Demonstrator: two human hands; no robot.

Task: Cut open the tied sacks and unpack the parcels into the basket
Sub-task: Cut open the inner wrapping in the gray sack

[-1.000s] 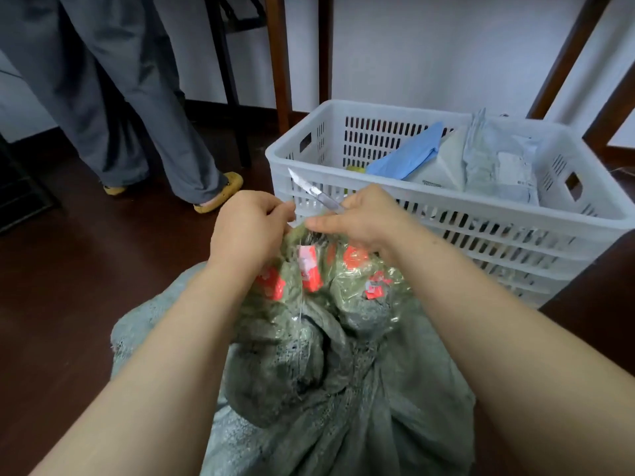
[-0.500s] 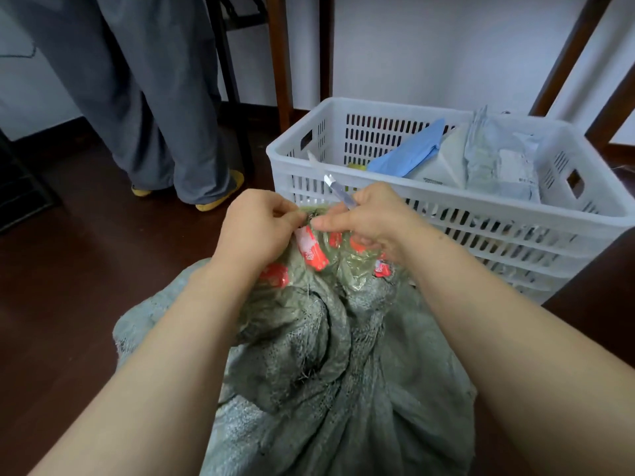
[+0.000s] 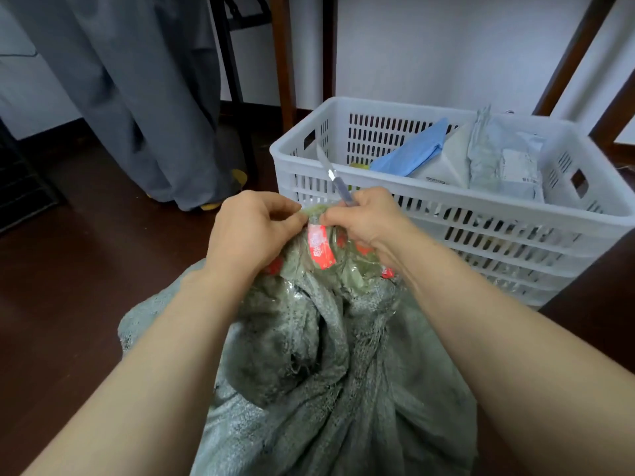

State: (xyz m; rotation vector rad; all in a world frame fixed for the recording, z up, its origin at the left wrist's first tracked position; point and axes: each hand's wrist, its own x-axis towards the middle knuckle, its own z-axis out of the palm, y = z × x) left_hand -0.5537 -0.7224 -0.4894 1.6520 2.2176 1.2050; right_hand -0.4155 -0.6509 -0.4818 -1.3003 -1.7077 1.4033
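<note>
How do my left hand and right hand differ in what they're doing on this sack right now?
The right hand holds a knife, its blade pointing up and away from the sack; the left hand holds no tool. The left hand is on the left side of the sack's taped neck, the right hand on its right side, nearer the basket. Both pinch that neck, close together.

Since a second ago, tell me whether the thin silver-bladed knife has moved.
Yes: the knife swung more upright, its tip rising against the white plastic basket wall.
</note>
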